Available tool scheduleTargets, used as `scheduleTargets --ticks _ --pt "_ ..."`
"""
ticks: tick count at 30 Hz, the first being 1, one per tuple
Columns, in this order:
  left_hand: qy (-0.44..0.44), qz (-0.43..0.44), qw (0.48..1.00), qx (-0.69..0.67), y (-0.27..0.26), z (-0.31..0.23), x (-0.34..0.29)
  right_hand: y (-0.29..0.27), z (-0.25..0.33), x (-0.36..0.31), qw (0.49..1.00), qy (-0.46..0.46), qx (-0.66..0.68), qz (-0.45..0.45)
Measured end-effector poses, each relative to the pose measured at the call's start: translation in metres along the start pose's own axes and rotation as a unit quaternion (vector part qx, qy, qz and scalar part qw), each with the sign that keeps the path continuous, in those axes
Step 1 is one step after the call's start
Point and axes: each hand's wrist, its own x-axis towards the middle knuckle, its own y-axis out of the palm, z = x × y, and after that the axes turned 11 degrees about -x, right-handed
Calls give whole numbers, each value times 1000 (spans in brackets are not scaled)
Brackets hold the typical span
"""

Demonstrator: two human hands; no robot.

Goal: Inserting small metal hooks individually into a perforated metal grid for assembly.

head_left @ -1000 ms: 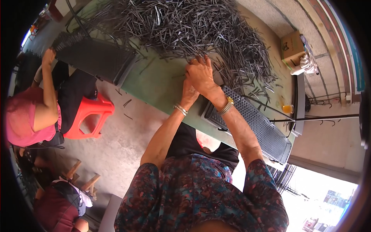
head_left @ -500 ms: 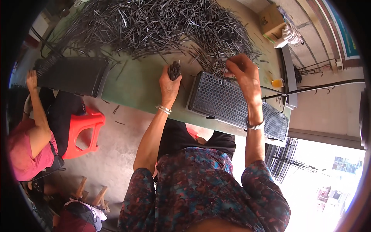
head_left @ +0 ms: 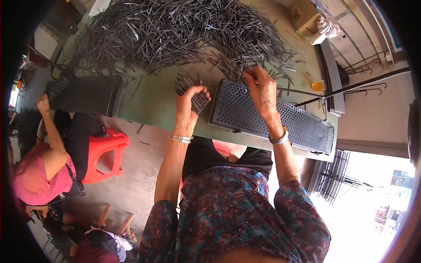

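Note:
My left hand is closed around a bundle of thin dark rods, which fan out above and below the grip. It is held over the table edge, just left of a long black tray with a honeycomb of small holes on top. At the tray's far left end, my right hand has thumb and forefinger pinched together above the holes. Whatever may be between those fingertips is too small to make out. Behind both hands lies a big heap of loose dark rods.
A co-worker in pink sits at left by a red stool, a hand at another black tray. Toward the right are a cup of yellow liquid, a black bar, a cardboard box and white cloth.
My left hand has turned, so the bundle once seen end-on now shows its length. My right hand has shifted left, toward the tray's far left corner. The whole view has swung slightly.

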Motion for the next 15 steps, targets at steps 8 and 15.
scheduleTargets --ticks 8,15 --pt "-22 2 1000 -18 21 20 -53 31 -1 -1 997 -74 24 13" --pt "-56 21 998 30 37 32 -69 49 -4 -5 993 -97 -11 62"
